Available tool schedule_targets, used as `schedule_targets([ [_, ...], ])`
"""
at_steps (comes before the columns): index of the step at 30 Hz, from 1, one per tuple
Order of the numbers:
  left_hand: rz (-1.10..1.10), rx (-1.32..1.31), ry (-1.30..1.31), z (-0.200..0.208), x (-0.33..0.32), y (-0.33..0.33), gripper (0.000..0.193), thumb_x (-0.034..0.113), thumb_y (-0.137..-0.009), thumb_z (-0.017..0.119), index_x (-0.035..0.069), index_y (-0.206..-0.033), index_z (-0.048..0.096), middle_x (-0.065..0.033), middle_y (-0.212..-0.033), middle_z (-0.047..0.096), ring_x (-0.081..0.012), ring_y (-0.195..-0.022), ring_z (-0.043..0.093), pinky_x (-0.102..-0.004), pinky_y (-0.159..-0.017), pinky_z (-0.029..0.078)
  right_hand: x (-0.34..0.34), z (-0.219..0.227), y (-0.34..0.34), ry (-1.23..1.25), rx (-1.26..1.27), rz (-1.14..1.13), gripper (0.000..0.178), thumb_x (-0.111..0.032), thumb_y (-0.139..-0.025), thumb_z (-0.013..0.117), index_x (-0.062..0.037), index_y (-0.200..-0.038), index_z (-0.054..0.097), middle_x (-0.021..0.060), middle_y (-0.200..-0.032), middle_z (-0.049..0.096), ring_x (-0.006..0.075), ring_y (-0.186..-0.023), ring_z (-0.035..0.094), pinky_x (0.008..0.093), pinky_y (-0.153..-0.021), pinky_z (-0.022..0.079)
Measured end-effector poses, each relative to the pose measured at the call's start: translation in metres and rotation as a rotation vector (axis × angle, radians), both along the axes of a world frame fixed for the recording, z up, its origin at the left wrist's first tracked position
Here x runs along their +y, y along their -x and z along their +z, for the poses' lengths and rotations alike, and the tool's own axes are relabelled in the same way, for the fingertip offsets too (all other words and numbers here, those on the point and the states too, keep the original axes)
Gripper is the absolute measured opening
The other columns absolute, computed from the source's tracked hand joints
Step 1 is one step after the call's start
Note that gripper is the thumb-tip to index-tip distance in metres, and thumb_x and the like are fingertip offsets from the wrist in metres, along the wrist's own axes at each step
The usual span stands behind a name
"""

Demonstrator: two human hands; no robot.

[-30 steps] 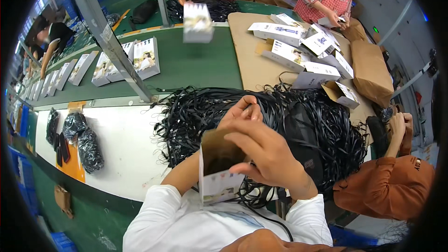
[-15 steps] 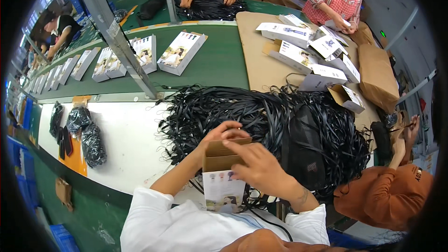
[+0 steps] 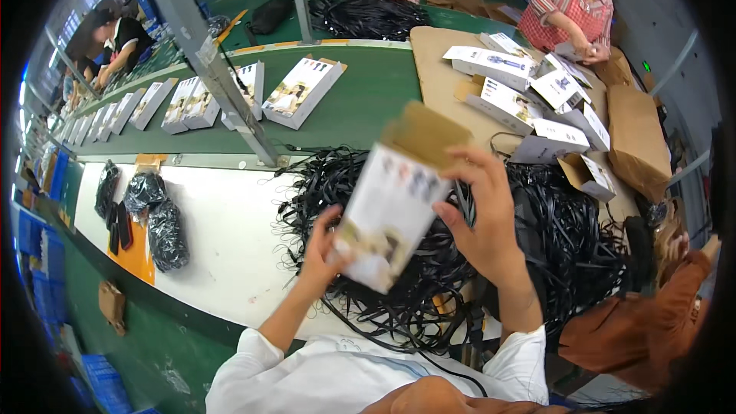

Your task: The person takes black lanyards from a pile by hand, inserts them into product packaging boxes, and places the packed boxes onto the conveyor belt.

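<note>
A white printed cardboard box [image 3: 391,215] is tilted in front of me above a heap of black straps [image 3: 571,238], its brown top flap standing up. My left hand [image 3: 318,257] grips the lower left edge of the box. With fingers at the flap and thumb near the side, my right hand [image 3: 487,218] holds its upper right edge. The inside of the box cannot be seen. Behind the box, the tangled straps are partly hidden, and a black cord runs from them across my white clothing.
Several printed boxes [image 3: 304,92] stand in a row on the green belt [image 3: 368,92]. More lie on a cardboard sheet [image 3: 437,107] at the right. Plastic-wrapped black bundles [image 3: 167,234] rest on the white table [image 3: 222,238]. A metal post [image 3: 207,61] rises ahead. Co-workers are across and at right.
The box has risen away from my body toward the belt and tilted to the right. My left hand moved down to its lower left edge; my right hand went to its upper right side.
</note>
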State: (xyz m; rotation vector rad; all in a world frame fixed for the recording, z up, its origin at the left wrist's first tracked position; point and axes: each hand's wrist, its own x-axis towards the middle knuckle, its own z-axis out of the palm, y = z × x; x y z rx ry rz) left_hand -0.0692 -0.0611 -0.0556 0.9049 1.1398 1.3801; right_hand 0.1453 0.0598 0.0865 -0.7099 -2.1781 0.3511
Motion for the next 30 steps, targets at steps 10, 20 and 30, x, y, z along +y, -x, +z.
schedule_targets([
  [10, 0.323, -0.086, -0.005, -0.015, 0.205, 0.080, 0.050, 0.042, -0.084, 0.056, 0.007, -0.119, 0.049, -0.0081, -0.111, 0.057, -0.0223, -0.096, 0.057, -0.0385, -0.084, 0.046, -0.041, 0.096, 0.039, 0.108, 0.113, 0.592, 0.042, -0.015, -0.075, 0.058, 0.0073, -0.108, 0.047, 0.0205, -0.104, 0.051, 0.0342, -0.101, 0.050, 0.0374, -0.086, 0.043],
  [20, 0.422, 0.321, -0.041, -0.053, 0.245, 0.117, 0.051, 0.013, -0.083, 0.057, 0.004, -0.129, 0.035, -0.0119, -0.124, 0.049, -0.0198, -0.115, 0.046, -0.0283, -0.095, 0.035, -0.051, 0.098, 0.027, -0.022, 0.186, 0.454, 0.041, -0.015, -0.075, 0.057, 0.0076, -0.107, 0.047, 0.0208, -0.104, 0.052, 0.0339, -0.101, 0.050, 0.0376, -0.086, 0.043],
  [30, -0.347, 1.068, -0.435, 0.011, 0.113, -0.028, 0.041, 0.011, -0.079, 0.059, 0.007, -0.119, 0.047, -0.0146, -0.118, 0.051, -0.0324, -0.116, 0.042, -0.0424, -0.100, 0.029, -0.060, 0.088, 0.007, -0.093, 0.292, 0.400, 0.040, -0.016, -0.076, 0.055, 0.0079, -0.107, 0.048, 0.0211, -0.104, 0.052, 0.0335, -0.101, 0.050, 0.0378, -0.086, 0.043],
])
